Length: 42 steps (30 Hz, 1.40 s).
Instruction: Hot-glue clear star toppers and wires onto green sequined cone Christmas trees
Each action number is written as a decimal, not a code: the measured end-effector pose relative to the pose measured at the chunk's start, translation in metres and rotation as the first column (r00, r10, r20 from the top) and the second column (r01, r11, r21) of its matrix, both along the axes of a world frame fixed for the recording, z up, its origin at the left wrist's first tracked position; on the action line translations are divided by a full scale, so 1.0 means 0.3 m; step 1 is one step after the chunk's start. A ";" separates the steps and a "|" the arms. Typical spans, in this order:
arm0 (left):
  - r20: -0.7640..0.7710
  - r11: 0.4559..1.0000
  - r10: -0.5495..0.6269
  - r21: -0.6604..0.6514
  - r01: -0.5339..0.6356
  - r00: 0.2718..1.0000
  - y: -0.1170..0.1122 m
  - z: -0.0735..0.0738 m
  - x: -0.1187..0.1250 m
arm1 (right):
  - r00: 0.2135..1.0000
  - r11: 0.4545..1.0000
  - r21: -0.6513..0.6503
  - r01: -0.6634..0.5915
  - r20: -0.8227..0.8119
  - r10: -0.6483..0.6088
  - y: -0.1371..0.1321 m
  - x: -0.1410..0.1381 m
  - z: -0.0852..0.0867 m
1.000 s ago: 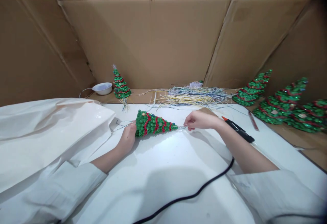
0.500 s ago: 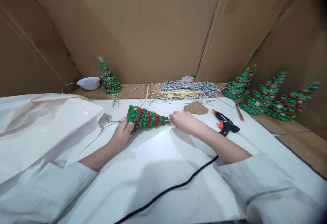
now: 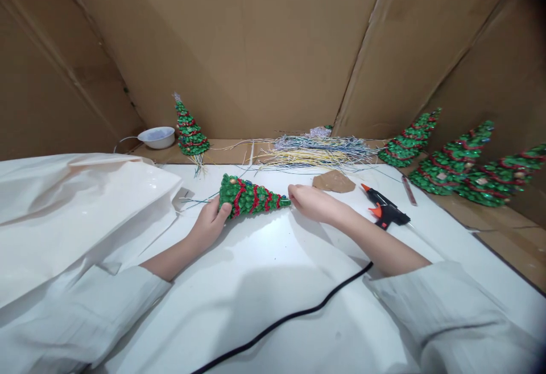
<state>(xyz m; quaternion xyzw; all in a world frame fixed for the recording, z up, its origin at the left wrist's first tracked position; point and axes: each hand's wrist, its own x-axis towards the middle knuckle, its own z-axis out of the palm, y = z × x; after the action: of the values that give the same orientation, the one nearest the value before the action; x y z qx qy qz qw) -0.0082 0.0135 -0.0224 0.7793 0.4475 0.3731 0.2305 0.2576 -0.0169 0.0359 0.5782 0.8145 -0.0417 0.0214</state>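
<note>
A small green Christmas tree ornament [image 3: 251, 199] with red garland lies on its side above the white table, its tip pointing right. My left hand [image 3: 211, 220] is closed around its wide base, thumb on the near side. Thin wires [image 3: 194, 200] stick out from the base to the left. At the tree's tip, my right hand [image 3: 309, 202] is closed in a pinch; whatever sits between those fingertips is hidden. Right of that hand, a black and orange hot glue gun [image 3: 386, 208] rests on the table, partly behind my forearm.
Bundled thin wires [image 3: 319, 151] lie along the back, near a brown flat piece [image 3: 333, 181]. Another tree [image 3: 190, 129] and a white bowl [image 3: 157, 138] stand back left; several trees [image 3: 454, 161] stand right. White plastic sheeting [image 3: 85, 209] covers the left. A black cord [image 3: 294, 312] crosses the front.
The view has swung slightly left, so everything sits further right in the picture. Both hands keep their places on the tree, with little visible movement.
</note>
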 end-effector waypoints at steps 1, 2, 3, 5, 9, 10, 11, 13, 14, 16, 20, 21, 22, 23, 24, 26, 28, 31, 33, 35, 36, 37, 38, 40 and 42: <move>-0.001 1.000 -0.006 0.000 0.006 1.000 0.000 0.001 0.000 | 1.000 1.000 0.012 -0.003 -0.003 0.003 0.001 -0.003 -0.002; -0.004 1.000 -0.011 -0.003 0.011 1.000 0.000 0.002 0.001 | 1.000 1.000 0.017 -0.003 -0.008 0.003 0.002 -0.009 -0.004; -0.008 1.000 -0.011 -0.007 0.011 1.000 0.000 0.004 0.002 | 1.000 1.000 0.018 0.002 -0.013 -0.002 0.003 -0.016 -0.007; -0.021 1.000 -0.005 -0.016 0.005 1.000 0.000 0.007 0.004 | 1.000 1.000 0.015 0.020 -0.020 -0.019 0.002 -0.031 -0.011; -0.021 0.999 -0.007 -0.035 0.006 1.000 -0.001 0.008 0.007 | 0.996 0.996 0.010 0.088 -0.015 -0.088 -0.003 -0.033 -0.003; -0.017 0.999 -0.011 -0.039 0.010 1.000 -0.001 0.008 0.007 | 0.995 0.995 0.002 0.103 -0.013 -0.103 -0.003 -0.026 0.004; -0.014 0.999 -0.015 -0.041 0.015 1.000 -0.001 0.007 0.007 | 0.993 0.993 -0.009 0.116 -0.007 -0.116 -0.003 -0.018 0.011; -0.012 0.999 -0.027 -0.041 0.026 1.000 -0.002 0.007 0.008 | 0.991 0.991 -0.031 0.130 0.012 -0.130 -0.001 -0.001 0.023; -0.012 0.999 -0.034 -0.037 0.034 0.999 -0.001 0.007 0.008 | 0.992 0.991 -0.040 0.129 0.018 -0.128 0.000 0.004 0.027; -0.018 0.999 -0.047 -0.016 0.047 0.999 -0.001 0.007 0.008 | 0.994 0.993 -0.043 0.114 0.008 -0.113 0.003 0.005 0.024; -0.037 0.996 -0.072 0.057 0.074 0.997 0.003 0.008 0.009 | 0.994 0.995 -0.002 0.097 -0.056 -0.097 0.005 -0.022 -0.006; -0.043 0.994 -0.075 0.071 0.078 0.996 0.004 0.009 0.010 | 0.993 0.995 0.006 0.102 -0.062 -0.101 0.005 -0.028 -0.012; -0.048 0.993 -0.078 0.081 0.081 0.996 0.005 0.009 0.009 | 0.992 0.994 0.009 0.109 -0.063 -0.108 0.004 -0.032 -0.015; -0.050 0.993 -0.076 0.088 0.080 0.996 0.006 0.009 0.009 | 0.992 0.993 0.010 0.116 -0.058 -0.115 0.003 -0.032 -0.015; -0.052 0.993 -0.072 0.090 0.077 0.996 0.006 0.009 0.008 | 0.991 0.992 0.009 0.124 -0.050 -0.123 0.002 -0.029 -0.013; -0.055 0.994 -0.058 0.086 0.062 0.997 0.005 0.009 0.007 | 0.990 0.990 0.001 0.139 -0.026 -0.139 0.003 -0.017 -0.003; -0.053 0.995 -0.048 0.082 0.052 0.997 0.004 0.010 0.006 | 0.990 0.990 -0.005 0.143 -0.009 -0.143 0.005 -0.004 0.006; -0.034 0.994 -0.063 0.082 0.065 0.997 0.003 0.011 0.007 | 0.992 0.993 -0.003 0.121 -0.034 -0.121 0.009 -0.002 0.005; -0.028 0.994 -0.074 0.081 0.076 0.997 0.004 0.010 0.007 | 0.991 0.994 0.006 0.111 -0.070 -0.110 0.009 -0.012 -0.004; -0.036 0.994 -0.073 0.075 0.076 0.997 0.006 0.006 0.006 | 0.990 0.994 0.013 0.113 -0.092 -0.111 0.008 -0.021 -0.011; -0.041 0.995 -0.070 0.067 0.073 0.997 0.006 0.004 0.005 | 0.989 0.993 0.014 0.118 -0.093 -0.116 0.007 -0.021 -0.013; -0.043 0.996 -0.065 0.056 0.068 0.997 0.007 0.002 0.004 | 0.989 0.992 0.013 0.123 -0.089 -0.121 0.007 -0.019 -0.012; -0.043 0.997 -0.058 0.046 0.060 0.997 0.007 0.001 0.003 | 0.989 0.992 0.008 0.126 -0.079 -0.125 0.007 -0.014 -0.009; -0.035 0.998 -0.046 0.029 0.047 0.998 0.007 0.000 0.002 | 0.990 0.991 -0.011 0.130 -0.046 -0.131 0.008 -0.001 0.001; -0.023 0.999 -0.043 0.020 0.043 0.999 0.005 0.000 0.003 | 0.992 0.992 -0.027 0.125 -0.022 -0.125 0.008 0.009 0.010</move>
<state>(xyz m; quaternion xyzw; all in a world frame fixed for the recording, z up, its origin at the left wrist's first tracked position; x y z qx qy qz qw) -0.0073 0.0149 -0.0222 0.7953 0.4294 0.3636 0.2255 0.2603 -0.0146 0.0388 0.6272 0.7763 -0.0603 0.0164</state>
